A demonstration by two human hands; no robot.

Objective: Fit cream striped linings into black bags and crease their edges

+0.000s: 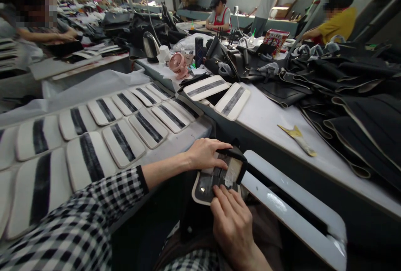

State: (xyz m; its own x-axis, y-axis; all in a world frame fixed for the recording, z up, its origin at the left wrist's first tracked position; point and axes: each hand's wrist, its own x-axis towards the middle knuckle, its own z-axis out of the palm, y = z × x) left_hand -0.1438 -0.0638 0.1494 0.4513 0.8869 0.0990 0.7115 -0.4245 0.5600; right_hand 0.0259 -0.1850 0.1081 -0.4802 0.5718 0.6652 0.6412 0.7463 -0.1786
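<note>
Holding up black flap w/ half-curled L hand, prob. for access; pressing pale-rimmed panel w/ bent R hand (grip unclear), prob. for steadiness.

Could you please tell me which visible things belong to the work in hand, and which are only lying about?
Seem to belong:
- the black piece with a pale edge, touched by the left hand and the right hand
- probably the striped panels laid out nearby

Seem only lying about:
- pink fan
- metal kettle
</note>
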